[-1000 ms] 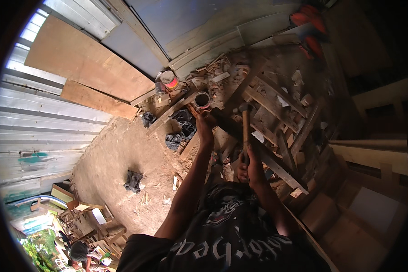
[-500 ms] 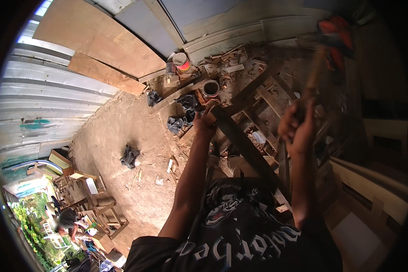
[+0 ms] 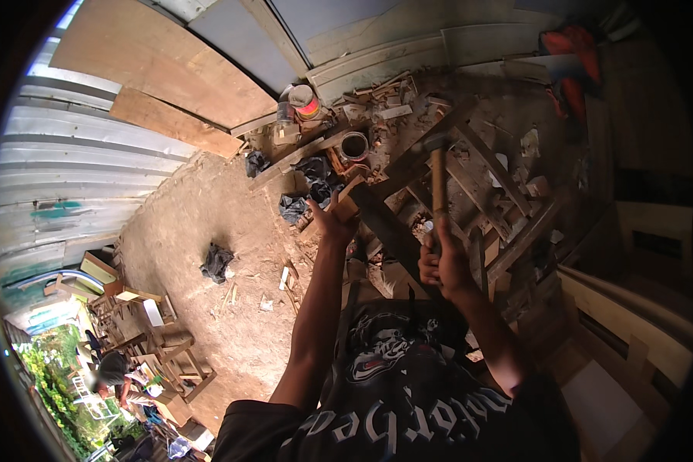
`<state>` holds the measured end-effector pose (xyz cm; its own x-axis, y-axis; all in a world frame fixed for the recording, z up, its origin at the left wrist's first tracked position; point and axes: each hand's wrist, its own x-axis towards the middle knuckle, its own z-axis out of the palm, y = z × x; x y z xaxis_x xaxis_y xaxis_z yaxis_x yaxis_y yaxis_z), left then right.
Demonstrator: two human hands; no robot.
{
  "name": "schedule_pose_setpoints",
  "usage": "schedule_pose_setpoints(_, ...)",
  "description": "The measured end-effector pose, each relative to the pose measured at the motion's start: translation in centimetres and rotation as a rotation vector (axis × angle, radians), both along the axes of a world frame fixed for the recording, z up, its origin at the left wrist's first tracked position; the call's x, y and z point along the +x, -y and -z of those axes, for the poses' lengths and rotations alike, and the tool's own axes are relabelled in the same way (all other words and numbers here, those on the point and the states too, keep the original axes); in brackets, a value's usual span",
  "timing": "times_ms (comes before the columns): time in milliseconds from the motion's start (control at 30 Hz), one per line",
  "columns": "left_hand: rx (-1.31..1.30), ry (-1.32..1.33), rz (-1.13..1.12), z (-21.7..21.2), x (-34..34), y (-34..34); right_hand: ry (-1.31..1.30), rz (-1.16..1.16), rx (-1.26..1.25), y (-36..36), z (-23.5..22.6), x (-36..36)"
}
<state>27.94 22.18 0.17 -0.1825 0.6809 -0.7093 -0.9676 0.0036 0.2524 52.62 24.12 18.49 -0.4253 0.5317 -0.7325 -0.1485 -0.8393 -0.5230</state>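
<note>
My right hand (image 3: pixel 443 262) grips the lower end of a hammer's wooden handle; the hammer (image 3: pixel 437 181) points away from me, its metal head (image 3: pixel 436 142) over a dark wooden frame (image 3: pixel 396 235). My left hand (image 3: pixel 336 219) is closed on the end of that frame's dark beam, next to a light wood block (image 3: pixel 348 202). More slats of the frame (image 3: pixel 508 192) spread to the right.
Dirt ground (image 3: pixel 208 231) with dark rags (image 3: pixel 217 262), wood scraps and tins (image 3: pixel 304 100) by the wall. Plywood sheets (image 3: pixel 154 61) lean on corrugated metal (image 3: pixel 54 177). Pale boards (image 3: pixel 631 308) at right. A person (image 3: pixel 119 377) sits among wooden frames at lower left.
The hammer has swung down from its raised position at upper right toward the frame. My left hand stays on the beam.
</note>
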Motion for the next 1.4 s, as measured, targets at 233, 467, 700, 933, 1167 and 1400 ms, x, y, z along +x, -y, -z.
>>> schedule_pose_setpoints(233, -0.01, -0.009, -0.042, -0.4, 0.0, -0.1, -0.133, -0.004, -0.319, -3.9, 0.3, 1.9)
schedule_pose_setpoints(467, 0.03, 0.023, -0.066, 0.0, 0.4, 0.0, -0.149, 0.821, 0.444, -8.9, -5.8, 2.7)
schedule_pose_setpoints(700, 0.018, 0.031, -0.126, -1.1, 0.8, -0.1, 0.034, -0.162, -0.152, -1.1, 2.0, 3.2)
schedule_pose_setpoints(933, -0.003, 0.035, -0.077, 0.5, 0.5, 0.2, -0.028, -0.045, -0.167, -0.2, 3.2, 1.1)
schedule_pose_setpoints(1167, 0.02, 0.061, -0.074, 0.9, 0.0, 0.5, 0.129, 0.047, 0.125, -6.0, -1.1, 3.8)
schedule_pose_setpoints(1400, -0.003, 0.056, -0.062, 1.0, 0.5, -0.5, 0.015, 0.076, 0.124, -2.3, 3.3, 1.7)
